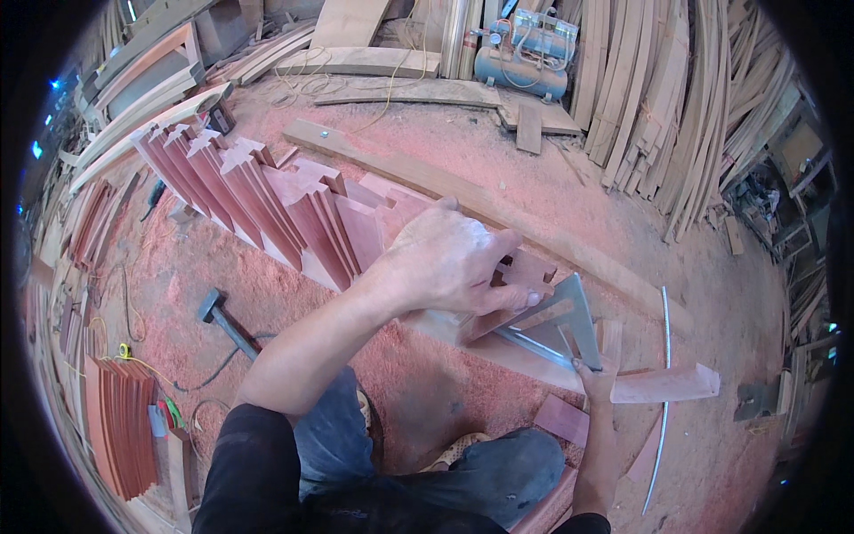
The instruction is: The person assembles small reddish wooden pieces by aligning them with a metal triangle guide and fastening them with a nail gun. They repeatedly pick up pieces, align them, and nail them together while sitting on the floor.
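Note:
My left hand (449, 265) reaches across the row of reddish profiled wood pieces (294, 209), its fingers curled over the wood near the row's right end. The thumb lies close to a grey metal triangular square (581, 325). Anything between these fingertips is hidden by the hand. At the square's lower corner, my right hand (596, 378) grips it with closed fingers. The square stands tilted against the right end of the wood. Beside my right hand, a thin pale reddish strip (667, 384) sticks out to the right.
A hammer (227, 322) rests on the sawdust-covered floor to the left. Beyond the work lies a long plank (427, 182). A thin metal rod (660, 418) lies at right. Stacked boards (124, 427) stand at left, with a blue compressor (525, 58) and leaning timber (645, 107) at back.

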The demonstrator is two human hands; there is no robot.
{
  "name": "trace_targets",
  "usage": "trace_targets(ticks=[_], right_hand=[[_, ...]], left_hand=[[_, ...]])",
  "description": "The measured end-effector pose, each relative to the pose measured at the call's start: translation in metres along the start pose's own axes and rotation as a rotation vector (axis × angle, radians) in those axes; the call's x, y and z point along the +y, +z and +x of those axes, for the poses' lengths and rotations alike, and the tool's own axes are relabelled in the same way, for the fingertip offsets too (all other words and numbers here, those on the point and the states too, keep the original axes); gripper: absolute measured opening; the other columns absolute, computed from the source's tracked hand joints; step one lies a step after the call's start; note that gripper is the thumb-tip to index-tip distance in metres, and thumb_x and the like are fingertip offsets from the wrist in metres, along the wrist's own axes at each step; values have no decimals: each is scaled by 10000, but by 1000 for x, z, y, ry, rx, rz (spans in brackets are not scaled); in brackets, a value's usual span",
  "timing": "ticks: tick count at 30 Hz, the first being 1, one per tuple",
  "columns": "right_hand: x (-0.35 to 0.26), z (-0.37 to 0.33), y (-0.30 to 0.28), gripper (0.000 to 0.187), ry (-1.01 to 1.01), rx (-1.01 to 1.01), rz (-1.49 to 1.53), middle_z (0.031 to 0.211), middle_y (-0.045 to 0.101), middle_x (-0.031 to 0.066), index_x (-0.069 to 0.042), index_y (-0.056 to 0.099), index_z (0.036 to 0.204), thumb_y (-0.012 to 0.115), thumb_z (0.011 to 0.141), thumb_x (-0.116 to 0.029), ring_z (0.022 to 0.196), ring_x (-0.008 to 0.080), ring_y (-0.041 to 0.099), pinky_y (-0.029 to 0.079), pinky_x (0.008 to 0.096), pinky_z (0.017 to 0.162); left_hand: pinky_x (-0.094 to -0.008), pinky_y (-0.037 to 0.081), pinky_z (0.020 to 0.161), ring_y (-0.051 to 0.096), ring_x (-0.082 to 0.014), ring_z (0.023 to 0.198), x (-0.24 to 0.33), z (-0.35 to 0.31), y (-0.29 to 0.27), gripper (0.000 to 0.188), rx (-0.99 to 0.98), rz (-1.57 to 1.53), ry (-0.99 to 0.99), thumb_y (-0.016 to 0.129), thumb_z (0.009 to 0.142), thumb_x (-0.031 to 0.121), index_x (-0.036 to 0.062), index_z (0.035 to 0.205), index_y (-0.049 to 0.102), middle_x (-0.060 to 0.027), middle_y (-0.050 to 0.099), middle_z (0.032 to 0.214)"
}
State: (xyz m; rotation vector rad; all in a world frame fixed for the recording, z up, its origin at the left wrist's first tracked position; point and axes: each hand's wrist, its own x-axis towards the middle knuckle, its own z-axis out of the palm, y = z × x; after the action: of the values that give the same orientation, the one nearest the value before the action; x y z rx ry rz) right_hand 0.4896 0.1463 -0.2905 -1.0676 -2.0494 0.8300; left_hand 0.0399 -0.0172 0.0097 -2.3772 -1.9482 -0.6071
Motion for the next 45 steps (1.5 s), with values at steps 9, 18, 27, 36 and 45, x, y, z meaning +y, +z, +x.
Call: trace_targets(ticks=[9, 18, 27, 36, 45], right_hand=[[-4, 0, 5, 301, 12, 20, -42, 613, 579, 86, 5, 727, 714, 983, 747, -150, 568, 194, 545, 411, 404, 551], [-9, 0, 6, 245, 145, 8, 60, 652, 640, 75, 7, 776, 782, 968, 774, -145, 603, 175, 595, 471, 376, 583], [1, -2, 8, 310, 52, 30, -40, 677, 710, 120, 12, 799, 811, 981, 793, -239, 592, 196, 632, 497, 394, 590], [3, -1, 16, 445, -11, 96, -120, 615, 645, 132, -23, 687, 648, 1028, 726, -297, 521, 217, 580, 446, 419, 531], [6, 2, 12, 534, -169, 114, -177, 576, 579, 136, -28, 612, 593, 1042, 675, -334, 495, 301, 543, 422, 452, 521]], left_hand=[[-506, 489, 870, 738, -372, 974, -14, -9, -10, 619, -4, -113, 78, 800, 889, 461, 42, 1321, 656, -200, 763, 883], [-507, 518, 893, 763, -356, 902, -23, -8, -3, 263, -74, -9, 42, 748, 840, 336, 81, 899, 774, -149, 766, 816], [-498, 481, 946, 714, -378, 954, -21, -9, -3, 244, -73, 3, 32, 749, 851, 323, 95, 938, 751, -147, 738, 830], [-482, 483, 938, 706, -351, 931, -11, -10, -6, 248, -50, 130, 45, 738, 786, 288, 88, 932, 748, -125, 750, 832], [-472, 467, 895, 708, -330, 907, -10, -9, -7, 256, -76, 107, 23, 743, 774, 316, 108, 923, 741, -101, 752, 798]])
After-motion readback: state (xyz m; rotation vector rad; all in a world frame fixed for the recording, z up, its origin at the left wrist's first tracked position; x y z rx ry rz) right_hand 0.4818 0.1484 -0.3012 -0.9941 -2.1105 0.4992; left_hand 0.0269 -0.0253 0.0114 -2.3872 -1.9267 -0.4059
